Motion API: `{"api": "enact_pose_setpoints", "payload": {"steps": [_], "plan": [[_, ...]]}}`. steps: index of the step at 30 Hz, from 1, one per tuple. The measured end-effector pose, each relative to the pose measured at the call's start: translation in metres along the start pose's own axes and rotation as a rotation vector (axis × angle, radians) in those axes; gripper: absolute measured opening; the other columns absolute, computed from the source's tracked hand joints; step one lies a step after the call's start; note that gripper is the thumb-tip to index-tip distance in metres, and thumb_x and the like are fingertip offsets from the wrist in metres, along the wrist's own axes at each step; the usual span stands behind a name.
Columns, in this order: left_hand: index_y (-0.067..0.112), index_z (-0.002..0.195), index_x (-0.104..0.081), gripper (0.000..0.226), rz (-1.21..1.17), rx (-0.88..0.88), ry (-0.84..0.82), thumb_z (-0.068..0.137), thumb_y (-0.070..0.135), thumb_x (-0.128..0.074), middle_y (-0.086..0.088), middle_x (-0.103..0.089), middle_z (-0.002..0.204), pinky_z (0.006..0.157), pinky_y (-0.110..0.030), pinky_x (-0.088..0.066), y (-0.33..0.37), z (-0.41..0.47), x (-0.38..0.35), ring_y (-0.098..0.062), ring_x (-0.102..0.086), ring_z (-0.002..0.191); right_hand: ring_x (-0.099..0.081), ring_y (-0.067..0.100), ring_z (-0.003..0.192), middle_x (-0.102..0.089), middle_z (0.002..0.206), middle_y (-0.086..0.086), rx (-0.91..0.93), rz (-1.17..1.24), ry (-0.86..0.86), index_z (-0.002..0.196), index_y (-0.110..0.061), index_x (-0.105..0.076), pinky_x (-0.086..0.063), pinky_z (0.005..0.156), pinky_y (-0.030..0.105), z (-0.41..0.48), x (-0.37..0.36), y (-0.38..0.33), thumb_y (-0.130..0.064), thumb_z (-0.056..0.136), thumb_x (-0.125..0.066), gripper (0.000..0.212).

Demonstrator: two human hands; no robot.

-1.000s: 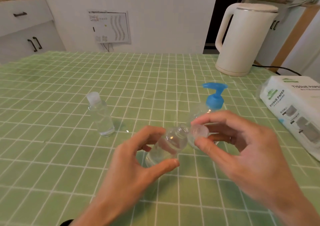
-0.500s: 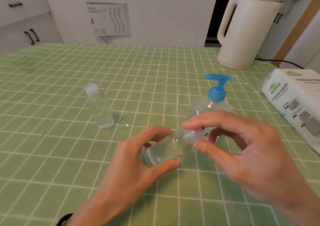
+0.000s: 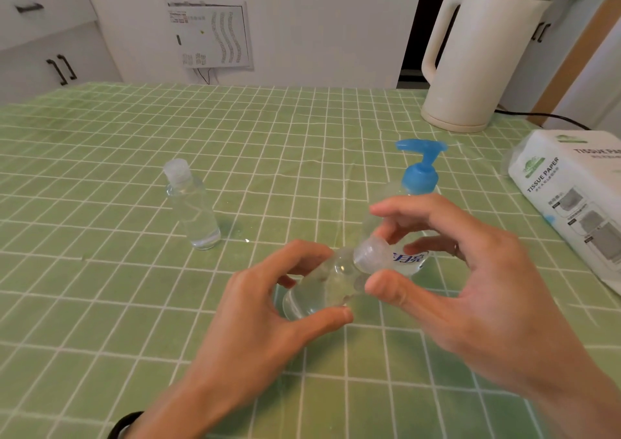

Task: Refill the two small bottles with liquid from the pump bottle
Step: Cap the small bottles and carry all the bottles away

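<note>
You are holding one small bottle (image 3: pixel 319 291) in your left grip (image 3: pixel 268 331), with the thumb on the near side and the fingers curling round the far side of its body. It is hanging just above the counter (image 3: pixel 134 304), about midway between the left and right edges and toward the near edge. The bottle is leaning, its neck pointing up and to the right. Your right grip (image 3: pixel 470 287) is closing on the cap (image 3: pixel 371 255) at that neck, thumb underneath and forefinger arching over the top. I cannot tell whether the cap is sitting fully on the thread.

I am judging this to be the cap-turning step. You should be turning the cap with the fingertips only, while the left grip is squeezing lightly. The wall looks thin and soft, so a hard squeeze on a tilted bottle could be pushing liquid out at the neck. Bringing the bottle nearer upright should be helping, as should holding the cap square to the neck so the thread is not crossing.

The bottle is showing clear and colourless, with a frosted, translucent cap. Something clear seems to be sitting in its lower end, though the level is hard to read. The other small bottle (image 3: pixel 193 210) is standing upright and capped toward the left edge, well apart. The pump bottle (image 3: pixel 420 178), blue-headed, is standing just behind your right grip, toward the right edge and partly hidden by it.
</note>
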State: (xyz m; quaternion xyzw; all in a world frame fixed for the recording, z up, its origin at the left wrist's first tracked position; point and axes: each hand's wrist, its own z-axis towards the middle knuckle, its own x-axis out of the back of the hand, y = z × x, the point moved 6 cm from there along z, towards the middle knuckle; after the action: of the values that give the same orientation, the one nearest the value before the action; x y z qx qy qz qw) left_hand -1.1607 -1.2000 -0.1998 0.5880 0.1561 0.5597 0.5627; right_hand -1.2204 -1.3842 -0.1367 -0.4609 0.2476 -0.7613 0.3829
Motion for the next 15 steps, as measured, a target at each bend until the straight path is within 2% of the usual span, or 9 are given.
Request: {"api": "enact_pose_setpoints", "payload": {"steps": [3,5,7,10,13,15], "plan": [[0.039,0.115,-0.070,0.046,-0.015,0.007,0.009,0.073,0.051,-0.083,0.020,-0.076,0.112,0.092,-0.038,-0.053,-0.0018,-0.0003,0.0005,-0.010,-0.072,0.107,-0.070,0.013,0.118,-0.075,0.119,-0.016,0.030,0.040,-0.006,0.126,-0.034,-0.068,-0.055,0.095,0.026,-0.0006,-0.0001,0.0007,-0.034,0.089,-0.078,0.038],[0.040,0.116,-0.070,0.047,-0.014,0.011,0.005,0.073,0.053,-0.083,0.021,-0.076,0.113,0.092,-0.039,-0.054,-0.0023,-0.0006,-0.0001,-0.010,-0.072,0.107,-0.072,0.012,0.110,-0.075,0.109,-0.015,0.006,0.015,0.046,0.121,-0.037,-0.068,-0.054,0.095,0.023,-0.0002,0.0014,0.0022,-0.041,0.086,-0.081,0.038],[0.041,0.117,-0.069,0.048,-0.014,0.015,-0.005,0.073,0.054,-0.082,0.020,-0.076,0.113,0.093,-0.040,-0.055,-0.0029,-0.0007,-0.0012,-0.009,-0.072,0.107,-0.070,0.013,0.112,-0.073,0.110,-0.014,-0.019,0.022,0.026,0.122,-0.040,-0.067,-0.053,0.097,0.023,-0.0001,-0.0010,0.0027,-0.050,0.084,-0.078,0.042],[0.040,0.117,-0.069,0.048,-0.015,0.012,-0.003,0.073,0.053,-0.083,0.018,-0.076,0.112,0.093,-0.041,-0.055,-0.0032,-0.0009,-0.0014,-0.010,-0.072,0.107,-0.069,0.014,0.120,-0.074,0.119,-0.016,0.019,0.060,-0.015,0.127,-0.035,-0.068,-0.055,0.098,0.027,-0.0017,-0.0041,0.0024,-0.032,0.092,-0.077,0.036],[0.041,0.117,-0.069,0.048,-0.014,0.021,-0.001,0.073,0.054,-0.083,0.019,-0.076,0.111,0.094,-0.040,-0.054,-0.0039,-0.0015,-0.0017,-0.010,-0.072,0.108,-0.070,0.016,0.113,-0.073,0.111,-0.012,0.004,0.023,0.008,0.125,-0.039,-0.069,-0.054,0.096,0.026,-0.0007,-0.0030,0.0033,-0.043,0.089,-0.076,0.037],[0.041,0.117,-0.069,0.048,-0.016,0.029,-0.003,0.073,0.054,-0.083,0.019,-0.076,0.111,0.094,-0.040,-0.054,-0.0043,-0.0012,-0.0019,-0.009,-0.072,0.107,-0.067,0.017,0.120,-0.071,0.119,-0.014,0.016,0.012,-0.047,0.129,-0.038,-0.067,-0.053,0.099,0.027,-0.0006,-0.0060,0.0031,-0.044,0.090,-0.072,0.040]]}}
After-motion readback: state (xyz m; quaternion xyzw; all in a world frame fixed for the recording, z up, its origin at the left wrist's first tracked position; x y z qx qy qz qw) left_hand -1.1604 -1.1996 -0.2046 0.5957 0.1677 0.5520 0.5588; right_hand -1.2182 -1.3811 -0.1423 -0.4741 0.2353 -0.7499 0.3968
